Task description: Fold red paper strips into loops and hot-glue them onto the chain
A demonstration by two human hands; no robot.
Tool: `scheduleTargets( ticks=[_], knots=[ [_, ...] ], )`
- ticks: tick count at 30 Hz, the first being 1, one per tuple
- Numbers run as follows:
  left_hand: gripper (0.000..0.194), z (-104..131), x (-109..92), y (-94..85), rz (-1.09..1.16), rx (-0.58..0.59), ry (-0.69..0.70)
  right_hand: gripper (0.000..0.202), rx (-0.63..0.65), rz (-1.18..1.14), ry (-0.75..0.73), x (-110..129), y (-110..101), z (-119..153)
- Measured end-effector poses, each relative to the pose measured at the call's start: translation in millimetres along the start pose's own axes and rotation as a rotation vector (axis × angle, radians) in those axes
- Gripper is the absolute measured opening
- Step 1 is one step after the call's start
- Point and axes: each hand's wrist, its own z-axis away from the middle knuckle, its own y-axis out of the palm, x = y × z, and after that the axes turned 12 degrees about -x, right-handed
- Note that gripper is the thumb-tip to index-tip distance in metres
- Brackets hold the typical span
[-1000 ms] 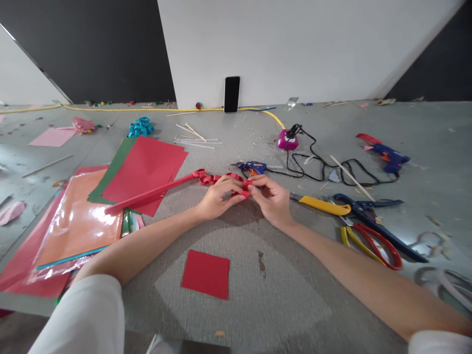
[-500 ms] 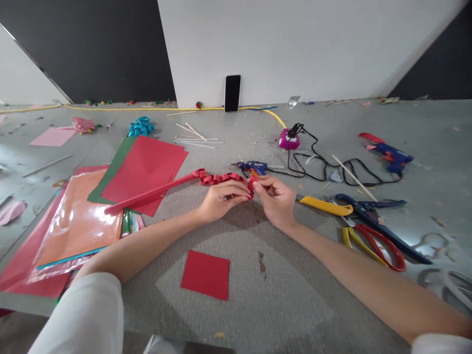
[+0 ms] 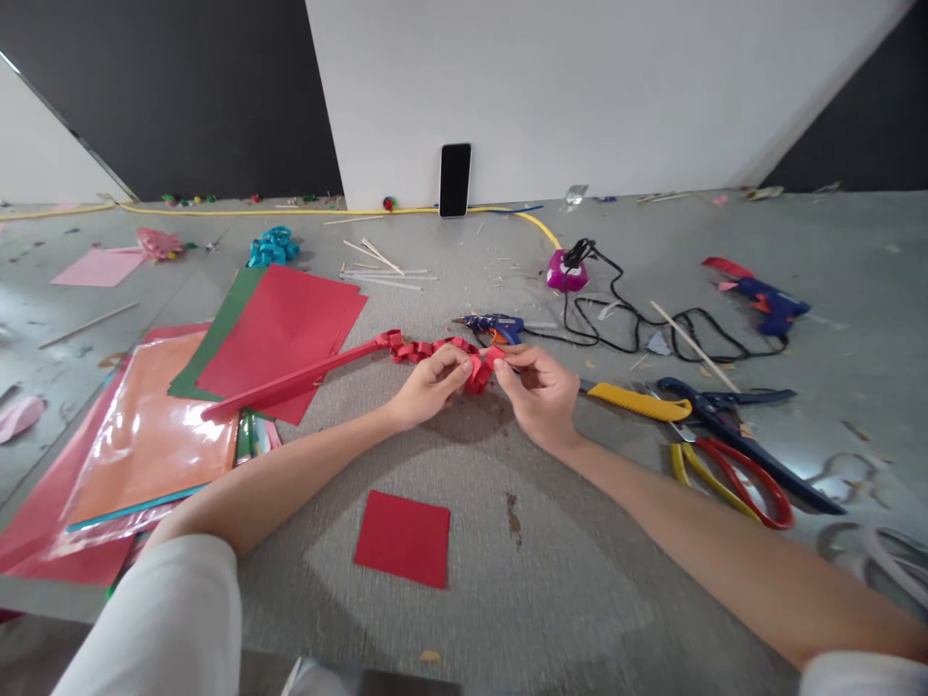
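Note:
A red paper chain (image 3: 407,351) of folded links lies in the middle of the table, a long red strip (image 3: 290,380) running from its left end onto the coloured sheets. At the chain's right end my left hand (image 3: 429,389) pinches a red link between thumb and fingertips. My right hand (image 3: 542,394), also closed in a pinch, grips the red paper at that same end. Fingers partly hide the links there. Just behind the hands rests a blue glue gun (image 3: 500,326). Nearer me, a red paper square (image 3: 402,539) lies flat.
To the left are red sheets (image 3: 279,324) and a plastic-wrapped orange pack (image 3: 156,425). On the right lie a yellow-handled cutter (image 3: 638,401), scissors (image 3: 746,483), dark-handled pliers-like tool (image 3: 761,449) and a second glue gun (image 3: 772,307). Behind stands a phone (image 3: 455,181).
My left hand has shifted its pinch slightly left and up, uncovering more of the red links between the hands. The right hand stays nearly in place, still gripping.

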Motion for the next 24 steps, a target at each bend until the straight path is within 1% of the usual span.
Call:
scheduleTargets(
  ticks=[3, 11, 17, 20, 24],
  knots=[
    [0.048, -0.1, -0.7, -0.1, 0.051, 0.045, -0.07, 0.014, 0.038, 0.005, 0.009, 0.3, -0.7, 0.6],
    [0.052, -1.4, -4.2, -1.4, 0.173, 0.01, -0.102, 0.02, 0.014, 0.134, 0.007, 3.5, -1.8, 0.1],
    [0.044, -2.2, 0.1, -5.4, 0.276, 0.079, -0.218, 0.022, -0.008, 0.136, 0.025, 4.8, -1.4, -1.0],
    [0.045, -3.5, 2.6, -5.8, 0.353, 0.091, -0.283, 0.021, -0.002, 0.119, 0.024, 4.7, -1.2, -1.7],
    [0.044, -4.6, 1.9, -4.1, 0.373, 0.08, -0.355, 0.021, 0.0, 0.124, 0.036, 5.0, -1.2, -2.3]
  ],
)
